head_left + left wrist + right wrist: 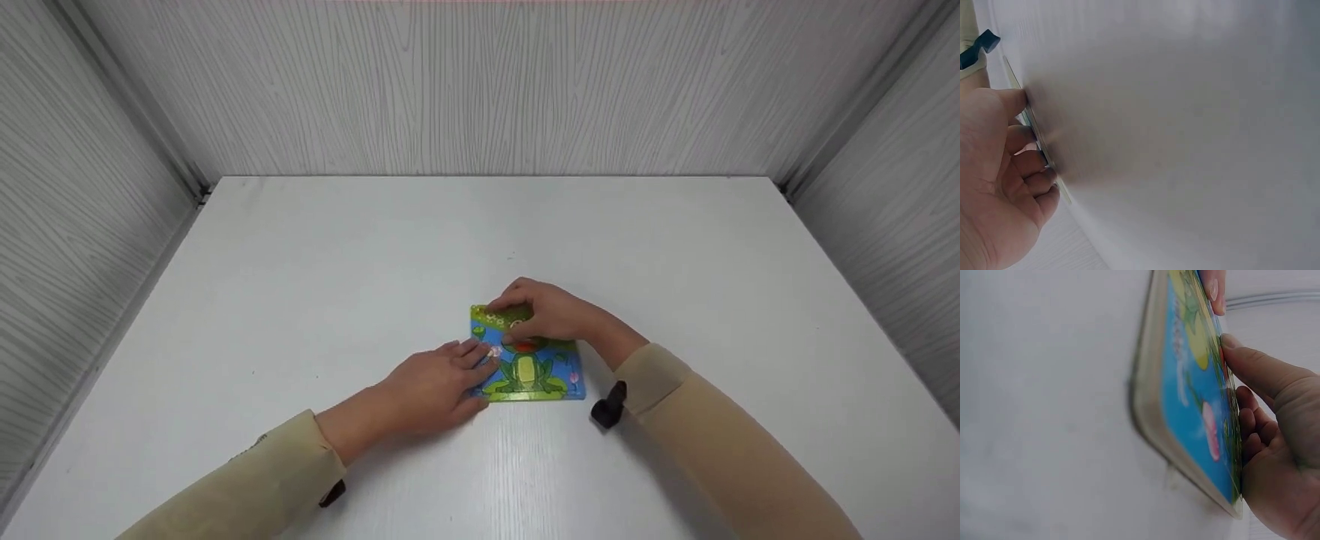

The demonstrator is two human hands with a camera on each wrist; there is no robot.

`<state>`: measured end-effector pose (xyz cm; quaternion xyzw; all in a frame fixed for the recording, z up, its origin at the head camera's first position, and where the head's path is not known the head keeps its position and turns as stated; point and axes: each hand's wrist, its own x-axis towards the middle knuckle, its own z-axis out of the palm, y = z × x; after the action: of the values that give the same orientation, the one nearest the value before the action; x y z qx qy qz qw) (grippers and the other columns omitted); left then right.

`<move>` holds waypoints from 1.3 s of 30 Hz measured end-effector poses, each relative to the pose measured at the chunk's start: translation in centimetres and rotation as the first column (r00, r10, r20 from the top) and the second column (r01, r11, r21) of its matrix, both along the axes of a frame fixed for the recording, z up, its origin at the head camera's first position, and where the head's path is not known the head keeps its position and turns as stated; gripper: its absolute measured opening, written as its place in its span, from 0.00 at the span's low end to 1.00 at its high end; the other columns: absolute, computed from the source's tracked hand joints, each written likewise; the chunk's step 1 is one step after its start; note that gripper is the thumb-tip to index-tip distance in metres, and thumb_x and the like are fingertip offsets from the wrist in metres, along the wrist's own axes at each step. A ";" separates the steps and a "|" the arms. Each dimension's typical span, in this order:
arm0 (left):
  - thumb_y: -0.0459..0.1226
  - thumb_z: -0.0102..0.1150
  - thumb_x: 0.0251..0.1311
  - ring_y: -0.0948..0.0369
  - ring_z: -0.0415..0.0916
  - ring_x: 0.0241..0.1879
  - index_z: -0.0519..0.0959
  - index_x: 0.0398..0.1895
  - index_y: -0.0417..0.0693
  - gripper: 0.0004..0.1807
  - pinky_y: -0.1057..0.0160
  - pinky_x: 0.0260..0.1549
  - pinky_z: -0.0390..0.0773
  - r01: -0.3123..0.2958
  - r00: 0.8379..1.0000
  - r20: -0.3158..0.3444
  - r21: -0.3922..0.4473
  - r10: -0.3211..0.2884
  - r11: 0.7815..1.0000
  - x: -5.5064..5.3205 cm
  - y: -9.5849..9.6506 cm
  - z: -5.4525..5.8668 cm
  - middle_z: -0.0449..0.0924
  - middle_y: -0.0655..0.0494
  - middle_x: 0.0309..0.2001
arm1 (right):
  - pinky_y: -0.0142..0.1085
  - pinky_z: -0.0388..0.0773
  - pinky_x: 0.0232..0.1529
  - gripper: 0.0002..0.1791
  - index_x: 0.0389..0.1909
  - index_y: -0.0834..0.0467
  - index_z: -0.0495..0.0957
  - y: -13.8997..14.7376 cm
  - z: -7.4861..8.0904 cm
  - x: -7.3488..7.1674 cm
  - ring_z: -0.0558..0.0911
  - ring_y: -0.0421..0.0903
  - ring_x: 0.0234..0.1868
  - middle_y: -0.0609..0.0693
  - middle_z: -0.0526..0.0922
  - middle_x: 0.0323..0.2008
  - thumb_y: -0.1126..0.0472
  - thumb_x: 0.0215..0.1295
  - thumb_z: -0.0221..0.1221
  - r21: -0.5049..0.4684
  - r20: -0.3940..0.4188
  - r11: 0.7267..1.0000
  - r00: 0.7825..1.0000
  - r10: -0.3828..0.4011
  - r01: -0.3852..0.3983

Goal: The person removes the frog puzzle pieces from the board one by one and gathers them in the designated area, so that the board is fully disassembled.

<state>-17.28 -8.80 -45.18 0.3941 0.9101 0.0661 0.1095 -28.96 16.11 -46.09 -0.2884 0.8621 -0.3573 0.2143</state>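
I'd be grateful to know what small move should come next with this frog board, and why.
Perhaps press gently with the right hand: it touches the upper half of the frog board while the left hand rests across its left edge.

- Here's the right sleeve, long, plain, khaki-tan!
- Right at its cuff, a small black fitting, rounded and knobby.
- Just past the right sleeve, a bare right hand.
- Across from the right sleeve, the left sleeve, greener khaki, another dark fitting peeking out.
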 end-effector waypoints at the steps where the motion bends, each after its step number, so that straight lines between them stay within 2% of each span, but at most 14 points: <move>1: 0.53 0.49 0.81 0.50 0.55 0.81 0.66 0.82 0.46 0.34 0.50 0.78 0.58 0.000 1.000 0.001 -0.001 0.000 1.000 0.0 0.0 0.1 0.62 0.47 0.81 | 0.43 0.75 0.66 0.26 0.64 0.43 0.85 0.0 0.1 0.0 0.77 0.45 0.61 0.44 0.78 0.57 0.56 0.65 0.76 0.001 0.003 1.000 1.000 -0.003 0.003; 5: 0.53 0.49 0.81 0.51 0.55 0.82 0.65 0.82 0.46 0.34 0.50 0.78 0.58 0.003 1.000 0.001 -0.002 -0.003 1.000 -0.1 0.0 0.3 0.61 0.48 0.81 | 0.43 0.74 0.67 0.26 0.64 0.43 0.85 0.0 0.3 0.0 0.76 0.45 0.62 0.44 0.77 0.58 0.57 0.66 0.75 -0.001 0.025 1.000 1.000 -0.008 0.008; 14: 0.52 0.50 0.81 0.50 0.54 0.82 0.66 0.81 0.45 0.34 0.50 0.78 0.57 -0.012 1.000 0.019 0.006 0.012 1.000 0.0 0.0 0.5 0.61 0.47 0.81 | 0.46 0.70 0.71 0.26 0.66 0.48 0.82 -0.2 0.3 0.0 0.75 0.47 0.64 0.46 0.77 0.62 0.58 0.67 0.74 -0.017 0.015 1.000 1.000 0.024 -0.024; 23: 0.52 0.49 0.81 0.50 0.54 0.82 0.65 0.82 0.45 0.34 0.49 0.78 0.57 -0.008 1.000 0.023 0.012 0.008 1.000 0.3 0.0 0.5 0.60 0.46 0.81 | 0.44 0.74 0.67 0.27 0.63 0.45 0.79 -0.5 0.2 0.4 0.78 0.47 0.59 0.44 0.81 0.58 0.60 0.65 0.75 -0.023 0.057 0.999 0.998 -0.028 0.029; 34: 0.53 0.49 0.81 0.51 0.54 0.82 0.66 0.81 0.46 0.34 0.50 0.78 0.58 -0.011 1.000 0.019 0.008 0.010 1.000 0.1 0.0 0.2 0.60 0.47 0.81 | 0.43 0.76 0.65 0.25 0.63 0.48 0.83 -0.5 0.1 0.5 0.79 0.46 0.58 0.45 0.80 0.57 0.59 0.65 0.75 -0.032 0.025 0.997 0.998 -0.064 0.065; 39: 0.53 0.50 0.80 0.51 0.55 0.82 0.66 0.81 0.46 0.34 0.50 0.78 0.58 -0.015 1.000 0.026 0.017 0.015 1.000 0.1 0.0 0.2 0.61 0.48 0.81 | 0.43 0.76 0.64 0.25 0.65 0.49 0.83 -0.5 0.4 0.5 0.78 0.45 0.58 0.43 0.81 0.56 0.57 0.67 0.73 -0.026 -0.030 0.998 0.998 -0.062 0.062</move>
<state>-17.22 -8.84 -44.96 0.3873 0.9109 0.0799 0.1174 -28.42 15.62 -45.69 -0.2696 0.8694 -0.3698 0.1862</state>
